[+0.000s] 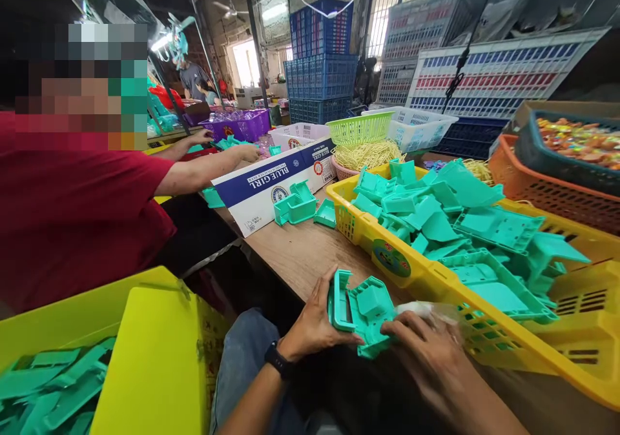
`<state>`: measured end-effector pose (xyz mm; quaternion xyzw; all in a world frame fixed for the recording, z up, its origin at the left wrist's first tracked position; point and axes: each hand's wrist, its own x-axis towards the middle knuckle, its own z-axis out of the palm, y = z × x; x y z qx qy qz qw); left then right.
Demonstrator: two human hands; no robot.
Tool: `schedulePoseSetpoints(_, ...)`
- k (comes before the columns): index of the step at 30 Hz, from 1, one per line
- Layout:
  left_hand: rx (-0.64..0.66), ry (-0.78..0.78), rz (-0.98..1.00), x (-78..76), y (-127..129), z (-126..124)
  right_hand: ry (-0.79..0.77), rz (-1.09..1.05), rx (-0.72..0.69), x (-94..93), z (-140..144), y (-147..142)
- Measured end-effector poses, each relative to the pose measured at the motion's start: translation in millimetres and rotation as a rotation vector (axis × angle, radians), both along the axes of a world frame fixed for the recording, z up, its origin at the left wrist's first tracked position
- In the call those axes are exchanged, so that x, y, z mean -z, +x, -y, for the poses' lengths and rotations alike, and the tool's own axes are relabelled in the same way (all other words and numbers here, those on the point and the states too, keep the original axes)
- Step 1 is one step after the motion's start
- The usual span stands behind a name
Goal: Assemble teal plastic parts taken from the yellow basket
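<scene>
My left hand [312, 322], with a dark band on its wrist, grips a small green plastic frame [341, 301] between thumb and fingers. Against that frame sits a green plastic shell [372, 309] with raised walls and a boxy bulge. The fingers of my right hand [426, 341] are bent over the shell's right edge. Something white and see-through [421, 309] lies by the right knuckles, too blurred to name. Both parts are above my lap at the table's edge.
A yellow basket [349, 219] heaped with green parts stands to the right. Loose green parts [296, 202] lie on the wooden table [285, 251] by a cardboard divider [285, 177]. A yellow-green bin [145, 357] is at lower left. Another person [87, 209] in red sits at left.
</scene>
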<state>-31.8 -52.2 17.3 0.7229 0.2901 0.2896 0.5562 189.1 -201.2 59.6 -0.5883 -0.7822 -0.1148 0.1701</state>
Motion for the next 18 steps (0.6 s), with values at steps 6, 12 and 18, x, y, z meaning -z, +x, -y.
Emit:
schedulePoseSetpoints(6, 0.030, 0.049, 0.009, -1.1, 0, 2, -0.012, 0.014, -0.018, 3.4, -5, 5)
schedulePoseSetpoints(12, 0.063, 0.047, -0.040, -1.7, -2, 4, -0.060, -0.275, 0.027, -0.8, 1, 5)
schedulePoseSetpoints(18, 0.050, 0.054, -0.073, 0.1, 2, 8, -0.267, -0.611, 0.105, 26.3, -3, 24)
